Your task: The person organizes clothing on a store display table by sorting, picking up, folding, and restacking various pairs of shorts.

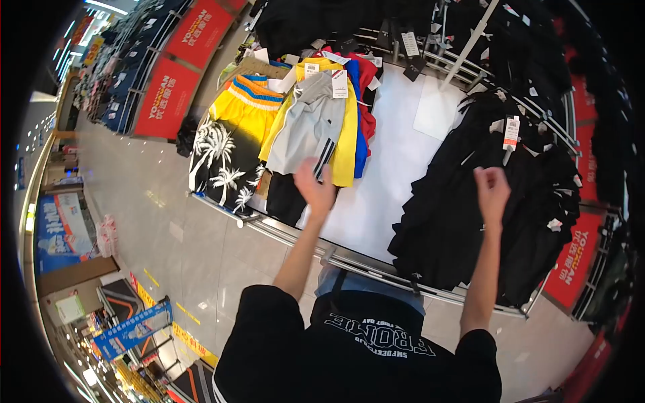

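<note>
black clothes (457, 228) lie in a broad heap on the right half of the display stand, and grey shorts (299, 127) lie on the left half, on top of other garments. the left hand (316, 191) is at the lower part of the grey shorts, near their dark stripes. its fingers are partly bent; whether they touch or grip the cloth, i cannot tell. the right hand (492, 191) is above the black clothes, with its fingers curled inward in a narrow shape. i cannot tell if something is pinched there. just beyond it, a paper tag (511, 131) rests on the heap.

a second tag (340, 84) sits at the upper end of the grey shorts. under and beside these shorts there is a yellow garment (347, 151), and next to it a blue one (361, 151). further left lie the palm-tree shorts (225, 158), yellow at the top and black with white trees below. between the two groups, a white surface (376, 208) is visible. a metal rail (275, 230) runs along the near edge of the stand.
</note>
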### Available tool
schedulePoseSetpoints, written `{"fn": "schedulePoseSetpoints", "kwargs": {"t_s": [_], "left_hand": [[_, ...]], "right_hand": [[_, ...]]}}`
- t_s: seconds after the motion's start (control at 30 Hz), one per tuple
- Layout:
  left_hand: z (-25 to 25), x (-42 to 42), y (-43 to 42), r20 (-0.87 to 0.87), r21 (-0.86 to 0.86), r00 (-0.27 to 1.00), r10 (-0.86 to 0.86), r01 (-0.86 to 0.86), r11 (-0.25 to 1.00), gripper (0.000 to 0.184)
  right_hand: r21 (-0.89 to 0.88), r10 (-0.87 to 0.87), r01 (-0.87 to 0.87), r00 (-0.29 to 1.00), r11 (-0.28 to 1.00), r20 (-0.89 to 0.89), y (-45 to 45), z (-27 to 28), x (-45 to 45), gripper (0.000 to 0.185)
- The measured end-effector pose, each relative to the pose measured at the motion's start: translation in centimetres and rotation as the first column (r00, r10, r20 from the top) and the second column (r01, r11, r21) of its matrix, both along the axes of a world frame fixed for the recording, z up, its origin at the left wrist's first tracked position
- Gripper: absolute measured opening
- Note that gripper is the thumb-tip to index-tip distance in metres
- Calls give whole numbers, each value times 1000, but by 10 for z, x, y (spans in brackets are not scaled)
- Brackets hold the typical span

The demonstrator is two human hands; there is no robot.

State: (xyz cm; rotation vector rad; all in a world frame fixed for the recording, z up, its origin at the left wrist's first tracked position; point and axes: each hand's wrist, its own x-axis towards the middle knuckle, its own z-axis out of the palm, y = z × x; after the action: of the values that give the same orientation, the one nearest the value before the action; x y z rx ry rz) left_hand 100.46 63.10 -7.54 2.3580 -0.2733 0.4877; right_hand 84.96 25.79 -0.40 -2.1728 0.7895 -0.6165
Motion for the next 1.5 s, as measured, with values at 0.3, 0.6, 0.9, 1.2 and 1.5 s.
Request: {"fn": "schedulePoseSetpoints", "kwargs": {"t_s": [0.3, 0.6, 0.9, 1.2, 1.5], "left_hand": [[-96, 148, 93, -300, 51, 954, -28, 45, 998, 54], [-54, 116, 90, -27, 267, 996, 79, -69, 961, 69], [-84, 124, 121, -583, -18, 813, -8, -3, 1000, 66], [-88, 86, 134, -329, 267, 943, -59, 152, 952, 56], [-46, -1, 136, -727, 123, 684, -57, 211, 970, 61]], "right_hand": [[425, 155, -132, 988, 896, -19, 162, -108, 66, 49], [687, 132, 46, 970, 725, -203, 250, -149, 173, 73], [832, 30, -19, 1000, 554, 3, 281, -153, 179, 57], [934, -135, 98, 989, 343, -54, 302, -169, 136, 41], [759, -43, 137, 989, 636, -143, 273, -158, 20, 38]]}}
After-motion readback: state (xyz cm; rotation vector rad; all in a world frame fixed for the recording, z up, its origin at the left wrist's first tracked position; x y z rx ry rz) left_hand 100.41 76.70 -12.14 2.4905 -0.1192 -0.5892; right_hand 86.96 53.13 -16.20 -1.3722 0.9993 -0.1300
